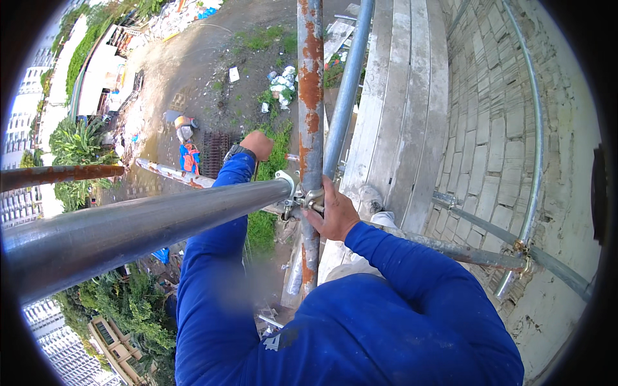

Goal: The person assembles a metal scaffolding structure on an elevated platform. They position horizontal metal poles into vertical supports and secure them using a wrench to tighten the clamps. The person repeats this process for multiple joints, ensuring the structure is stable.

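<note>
At mid-frame, a metal clamp (313,197) sat against the rusty upright pole (310,83). The right hand (338,213) held its right side, fingers parted around it. Farther upper left, the left hand (259,145) was curled, contents indiscernible.

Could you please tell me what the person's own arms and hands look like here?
Both arms wear long, plain blue sleeves, the left sleeve and the right sleeve matching. The left hand and right hand are ungloved. A dark greyish wristwatch sits on the left wrist; none shows on the right.
</note>
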`<state>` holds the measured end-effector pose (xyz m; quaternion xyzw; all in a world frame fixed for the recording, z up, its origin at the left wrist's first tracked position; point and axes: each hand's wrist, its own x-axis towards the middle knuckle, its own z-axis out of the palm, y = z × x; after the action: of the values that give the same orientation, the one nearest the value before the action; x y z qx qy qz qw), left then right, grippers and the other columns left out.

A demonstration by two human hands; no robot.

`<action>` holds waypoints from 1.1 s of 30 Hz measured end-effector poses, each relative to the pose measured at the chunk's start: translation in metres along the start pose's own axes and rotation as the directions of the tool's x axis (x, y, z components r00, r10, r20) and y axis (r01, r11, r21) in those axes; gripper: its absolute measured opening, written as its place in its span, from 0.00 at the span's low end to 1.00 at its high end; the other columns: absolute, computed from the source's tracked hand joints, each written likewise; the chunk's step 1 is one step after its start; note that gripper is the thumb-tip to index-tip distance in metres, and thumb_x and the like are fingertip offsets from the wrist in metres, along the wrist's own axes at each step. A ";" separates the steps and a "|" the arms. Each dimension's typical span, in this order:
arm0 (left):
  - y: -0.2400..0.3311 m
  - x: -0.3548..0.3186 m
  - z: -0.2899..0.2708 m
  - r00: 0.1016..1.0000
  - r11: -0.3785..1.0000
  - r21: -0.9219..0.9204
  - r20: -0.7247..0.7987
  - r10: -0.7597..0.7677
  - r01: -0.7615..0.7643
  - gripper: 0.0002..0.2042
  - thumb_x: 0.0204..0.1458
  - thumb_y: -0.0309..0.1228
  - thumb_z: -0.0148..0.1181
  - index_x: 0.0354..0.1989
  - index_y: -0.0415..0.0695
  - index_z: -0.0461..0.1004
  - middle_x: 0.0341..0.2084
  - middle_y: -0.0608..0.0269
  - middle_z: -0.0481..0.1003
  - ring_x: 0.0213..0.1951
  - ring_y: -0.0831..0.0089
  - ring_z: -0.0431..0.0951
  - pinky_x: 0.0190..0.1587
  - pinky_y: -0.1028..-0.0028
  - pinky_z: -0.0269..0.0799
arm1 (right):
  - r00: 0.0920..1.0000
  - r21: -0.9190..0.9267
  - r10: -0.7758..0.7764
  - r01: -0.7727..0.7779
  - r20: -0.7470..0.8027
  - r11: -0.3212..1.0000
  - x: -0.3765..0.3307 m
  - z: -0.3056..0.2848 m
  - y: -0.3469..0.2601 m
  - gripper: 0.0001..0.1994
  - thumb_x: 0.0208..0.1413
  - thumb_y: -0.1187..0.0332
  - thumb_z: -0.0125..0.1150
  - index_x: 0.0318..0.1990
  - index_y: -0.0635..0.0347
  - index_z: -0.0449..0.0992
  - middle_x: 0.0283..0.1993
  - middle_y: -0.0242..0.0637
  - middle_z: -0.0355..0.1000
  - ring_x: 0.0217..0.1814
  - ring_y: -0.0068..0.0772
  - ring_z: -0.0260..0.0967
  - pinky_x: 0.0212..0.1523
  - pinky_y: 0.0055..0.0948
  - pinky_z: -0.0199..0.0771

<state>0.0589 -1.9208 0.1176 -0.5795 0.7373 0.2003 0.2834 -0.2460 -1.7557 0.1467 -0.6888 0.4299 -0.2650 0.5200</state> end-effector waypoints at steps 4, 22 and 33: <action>0.005 -0.076 -0.028 0.778 0.732 -0.678 -0.420 -0.467 0.074 0.20 0.63 0.45 0.59 0.34 0.36 0.77 0.26 0.47 0.81 0.29 0.56 0.82 0.36 0.60 0.76 | 0.996 -0.044 -0.051 0.048 -0.076 0.998 -0.002 0.011 0.019 0.43 0.58 0.55 0.66 0.72 0.67 0.47 0.53 0.60 0.74 0.50 0.62 0.76 0.53 0.49 0.76; 0.142 -0.265 0.103 0.213 0.453 -0.585 -0.739 -0.639 -0.673 0.16 0.69 0.38 0.51 0.33 0.36 0.74 0.37 0.51 0.77 0.38 0.67 0.75 0.45 0.66 0.71 | 0.986 -0.113 -0.101 0.086 -0.130 0.990 -0.003 0.023 0.027 0.43 0.61 0.53 0.62 0.72 0.73 0.47 0.52 0.60 0.76 0.53 0.63 0.75 0.55 0.49 0.73; 0.152 -0.272 0.093 0.218 0.570 -0.512 -0.836 -0.504 -0.643 0.11 0.65 0.30 0.55 0.31 0.35 0.75 0.36 0.47 0.80 0.41 0.59 0.79 0.45 0.64 0.73 | 0.991 -0.107 -0.046 0.033 -0.127 0.994 -0.003 0.022 0.024 0.43 0.62 0.51 0.61 0.72 0.72 0.47 0.49 0.65 0.76 0.51 0.67 0.76 0.54 0.52 0.74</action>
<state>-0.0250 -1.6237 0.2191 -0.5797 0.5807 0.1204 -0.5588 -0.2372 -1.7451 0.1176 -0.7050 0.4623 -0.2963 0.4489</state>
